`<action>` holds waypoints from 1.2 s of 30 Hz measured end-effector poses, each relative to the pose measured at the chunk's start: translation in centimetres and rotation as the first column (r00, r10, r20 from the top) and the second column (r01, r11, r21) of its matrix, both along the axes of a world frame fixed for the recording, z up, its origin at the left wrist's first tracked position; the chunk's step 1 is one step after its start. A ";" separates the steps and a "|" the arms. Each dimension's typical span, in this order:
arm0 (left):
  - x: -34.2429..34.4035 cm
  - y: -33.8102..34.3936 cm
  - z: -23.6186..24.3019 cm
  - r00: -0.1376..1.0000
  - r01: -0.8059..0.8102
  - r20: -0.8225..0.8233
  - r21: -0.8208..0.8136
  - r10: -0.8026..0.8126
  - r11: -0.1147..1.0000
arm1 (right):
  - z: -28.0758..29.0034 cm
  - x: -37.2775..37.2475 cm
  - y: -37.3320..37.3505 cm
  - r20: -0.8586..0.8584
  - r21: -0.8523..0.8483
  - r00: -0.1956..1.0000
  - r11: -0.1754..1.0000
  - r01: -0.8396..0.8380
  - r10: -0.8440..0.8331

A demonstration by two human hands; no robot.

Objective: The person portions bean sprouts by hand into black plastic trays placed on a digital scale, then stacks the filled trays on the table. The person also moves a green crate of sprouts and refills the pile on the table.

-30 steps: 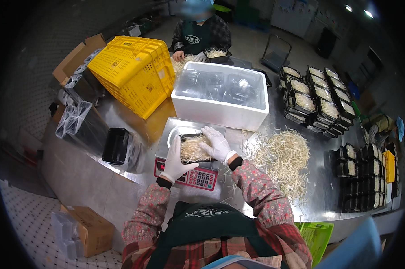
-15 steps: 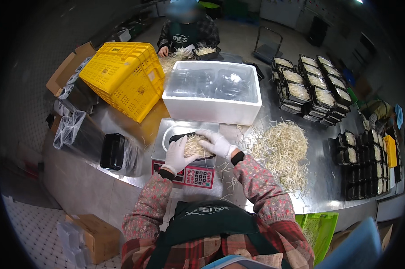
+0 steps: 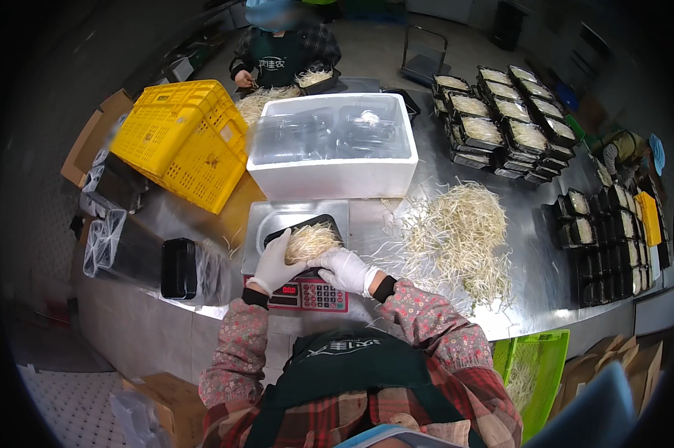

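Observation:
Both white-gloved hands are at a black plastic tray (image 3: 332, 221) heaped with pale bean sprouts (image 3: 311, 241). My left hand (image 3: 276, 263) grips its left near side, thumb against the sprouts. On the near right side, my right hand (image 3: 346, 270) holds the tray, with fingertips meeting the left thumb and partly hidden. The tray, slightly tilted, is over the steel pan of a digital scale (image 3: 258, 224); whether it touches the pan I cannot tell. A red keypad panel (image 3: 323, 297) shows below my hands. To the right spreads a loose pile of bean sprouts (image 3: 460, 243).
Beyond the scale stands a white foam box (image 3: 329, 178) with clear plastic packs. A yellow crate (image 3: 180, 149) leans at left, near an empty black tray (image 3: 179, 269). Filled trays (image 3: 512, 123) are stacked at right. A green crate (image 3: 535, 384) stands below the table edge. Opposite, a co-worker (image 3: 277, 56) handles sprouts.
My right hand has moved from the tray's far right side to its near side. The sprouts look more gathered in the tray. The whole view has shifted slightly.

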State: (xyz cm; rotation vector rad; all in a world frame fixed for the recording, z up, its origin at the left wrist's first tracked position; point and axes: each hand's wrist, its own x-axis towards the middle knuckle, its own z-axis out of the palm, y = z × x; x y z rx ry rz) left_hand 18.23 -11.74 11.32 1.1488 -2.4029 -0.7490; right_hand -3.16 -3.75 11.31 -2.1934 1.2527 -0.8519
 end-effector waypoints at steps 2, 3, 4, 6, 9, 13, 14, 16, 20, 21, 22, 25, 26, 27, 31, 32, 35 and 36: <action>0.9 -0.3 0.9 0.995 0.070 -0.075 0.033 -0.067 0.997 | 0.2 -1.0 0.6 0.123 0.084 0.992 0.996 0.033 -0.043; 1.1 -0.4 1.0 0.988 0.109 -0.112 0.051 -0.102 0.993 | 0.2 -1.1 0.7 0.219 0.121 0.973 0.992 0.045 -0.071; 1.3 -0.1 0.9 0.991 0.076 -0.114 0.010 -0.074 0.997 | 0.3 -1.0 0.5 0.314 0.159 0.944 0.986 0.056 -0.104; -0.9 1.0 2.4 0.997 0.019 -0.073 -0.062 -0.023 0.998 | 1.1 -0.9 0.3 0.398 0.147 0.887 0.971 0.190 -0.234; -3.0 1.1 0.0 0.996 0.014 0.093 -0.248 0.009 0.969 | -0.6 1.2 -0.9 0.361 -0.013 0.857 0.916 0.401 -0.369; -3.1 -0.3 -2.1 0.995 0.007 0.094 -0.297 0.022 0.955 | -0.8 1.7 -0.8 0.263 -0.112 0.933 0.952 0.284 -0.247; -3.1 -0.3 -1.7 0.995 0.026 0.104 -0.274 0.003 0.961 | -0.4 1.1 -0.1 0.286 -0.093 0.928 0.957 0.276 -0.240; -3.0 0.0 0.0 0.990 0.054 0.136 -0.222 -0.024 0.974 | 1.0 -0.5 1.8 0.303 -0.055 0.918 0.956 0.287 -0.258; -4.4 1.6 5.5 0.994 0.035 0.107 -0.343 0.002 0.939 | -0.9 -6.9 6.3 0.239 -0.055 0.881 0.900 0.432 -0.408; -5.0 2.0 6.2 1.000 0.002 0.005 -0.313 -0.001 0.950 | -3.0 -8.9 7.6 0.178 -0.072 0.852 0.857 0.510 -0.491; -5.3 2.6 6.6 0.996 -0.037 -0.091 -0.280 0.012 0.959 | -4.4 -11.0 9.3 0.087 -0.055 0.829 0.829 0.557 -0.552; -7.8 5.6 8.0 0.950 0.007 -0.312 -0.083 -0.032 0.997 | -8.7 -18.0 14.2 -0.177 0.059 0.725 0.728 0.683 -0.666; -8.2 5.9 7.1 0.957 0.083 -0.259 -0.174 -0.127 0.981 | -9.6 -20.8 15.5 -0.275 0.031 0.634 0.653 0.757 -0.723; -9.9 7.3 7.9 0.962 0.142 -0.205 -0.198 -0.182 0.970 | -10.0 -23.3 16.9 -0.395 0.031 0.459 0.488 0.872 -0.796; -12.7 10.0 5.4 0.923 0.276 -0.293 0.053 -0.249 0.960 | -11.4 -31.5 19.0 -0.523 0.052 0.177 0.176 0.983 -0.834; -13.1 10.6 4.5 0.919 0.287 -0.307 0.088 -0.248 0.954 | -11.4 -32.1 18.6 -0.552 0.132 0.225 0.182 0.974 -0.803; -14.7 12.1 3.2 0.912 0.304 -0.340 0.188 -0.228 0.934 | -9.8 -30.8 15.7 -0.571 0.150 0.386 0.371 0.917 -0.725; -15.1 12.5 2.9 0.916 0.307 -0.322 0.174 -0.241 0.936 | -9.2 -30.0 14.9 -0.591 0.187 0.442 0.418 0.889 -0.675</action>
